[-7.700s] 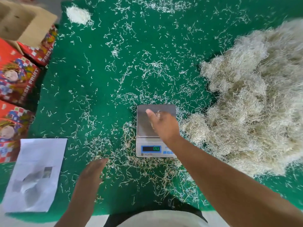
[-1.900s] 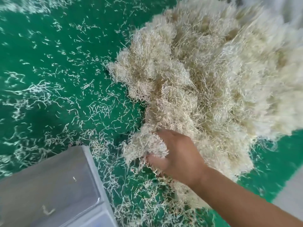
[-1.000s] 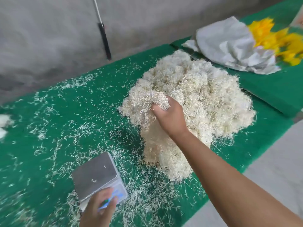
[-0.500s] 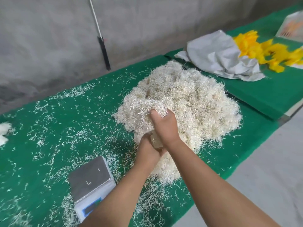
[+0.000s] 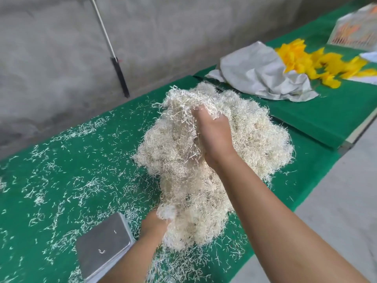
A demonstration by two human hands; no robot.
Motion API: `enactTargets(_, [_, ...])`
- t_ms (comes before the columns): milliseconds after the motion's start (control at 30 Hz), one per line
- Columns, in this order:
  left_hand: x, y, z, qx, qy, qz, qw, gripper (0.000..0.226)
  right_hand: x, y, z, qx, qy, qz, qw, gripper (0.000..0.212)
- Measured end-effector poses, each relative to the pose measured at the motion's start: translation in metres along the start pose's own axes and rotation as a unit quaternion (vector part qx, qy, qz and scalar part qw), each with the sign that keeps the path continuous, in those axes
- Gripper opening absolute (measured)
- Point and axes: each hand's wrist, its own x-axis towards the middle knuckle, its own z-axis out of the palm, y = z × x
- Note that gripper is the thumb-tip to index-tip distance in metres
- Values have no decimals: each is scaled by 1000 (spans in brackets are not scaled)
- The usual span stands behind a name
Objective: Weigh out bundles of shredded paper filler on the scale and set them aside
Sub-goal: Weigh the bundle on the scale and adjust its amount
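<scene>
A big pile of cream shredded paper filler (image 5: 251, 135) lies on the green mat (image 5: 85, 152). My right hand (image 5: 214, 133) grips a raised tuft of filler at the top of a long hanging clump (image 5: 183, 180). My left hand (image 5: 155, 223) grips the lower end of that clump, just right of the scale. The scale (image 5: 104, 244) sits at the lower left with a bare steel pan holding only a stray shred or two; its display is hidden behind my left arm.
Loose shreds litter the mat. A crumpled grey sheet (image 5: 261, 74) and yellow paper pieces (image 5: 314, 60) lie on the far right table. A stick (image 5: 114, 52) leans on the grey wall. The table's edge runs along the right, with floor (image 5: 336, 211) beyond.
My right hand has lifted its tuft higher and my left hand has moved down and left toward the scale, stretching a long clump of filler out of the pile between them.
</scene>
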Motion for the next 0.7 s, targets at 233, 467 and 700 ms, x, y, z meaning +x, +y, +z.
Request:
enactTargets(233, [26,34,-39,-297,-42,-34,953,74,1,3,-3,4,3,20,1000,97])
enactTargets(467, [-14,74,-67,-430,-77,36,899,38,-20,31,3,45,-18,102,994,99])
enactTargets(700, [-71,57,-33,-716,-299,-183,603,68,-54,44,13,121,-59,190,972,94])
